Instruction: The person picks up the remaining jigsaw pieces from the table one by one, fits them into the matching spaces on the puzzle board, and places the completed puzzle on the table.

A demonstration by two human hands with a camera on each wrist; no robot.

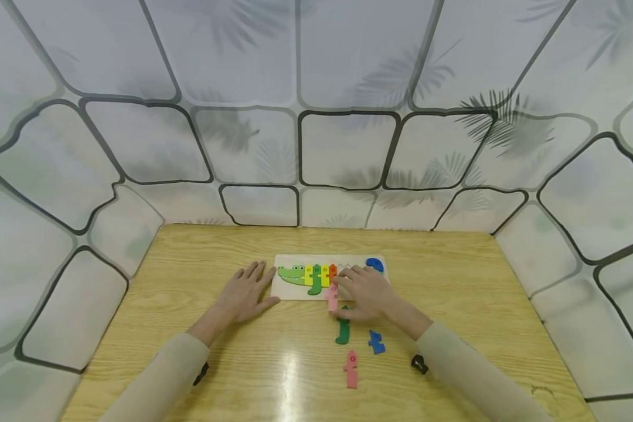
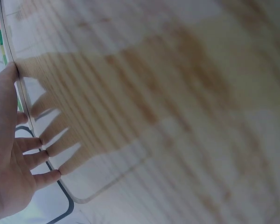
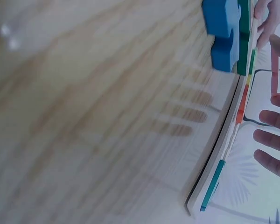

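Observation:
A wooden crocodile puzzle board lies on the table, with a green head piece, yellow pieces, a green leg piece and an orange piece in place. At its right end sits a blue tail piece, partly behind my fingers. My right hand pinches a pink puzzle piece between thumb and index finger, over the board's front edge. In the right wrist view the pink piece is held above the board. My left hand rests spread on the table, its thumb at the board's left edge.
In front of the board lie a loose green leg piece, a blue piece and a second pink piece. Dark wrist straps show below the sleeves. A patterned backdrop borders the wooden table.

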